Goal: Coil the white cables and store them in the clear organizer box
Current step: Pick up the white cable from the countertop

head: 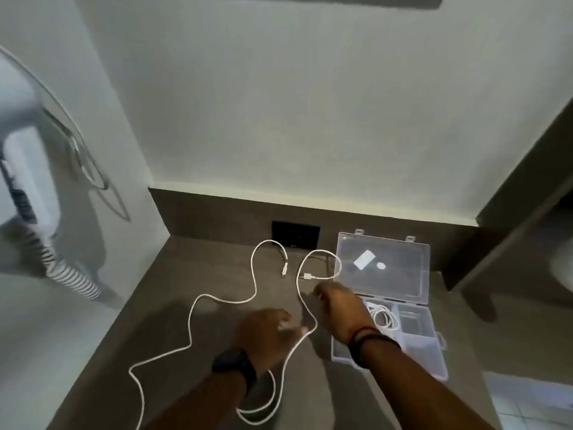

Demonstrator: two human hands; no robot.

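Observation:
A long white cable [198, 301] lies in loose loops over the brown counter [173, 274], its two plugs [307, 276] near the back. My left hand [266, 333] pinches the cable where a strand runs past its fingertips. My right hand [339, 305] hovers over the counter, fingertips close to the strand just below one plug, with nothing visibly held; it is blurred. The clear organizer box [431, 364] stands open at the right, its lid [393, 283] tipped back. A coiled white cable [383, 318] lies in one compartment, partly behind my right wrist.
A wall-mounted hair dryer [28, 181] with a spiral cord [74, 277] hangs at the left. A black socket plate [296, 234] sits in the back panel. A dark cabinet [511, 193] overhangs at the right. The counter ends at the right, above tiled floor [533, 405].

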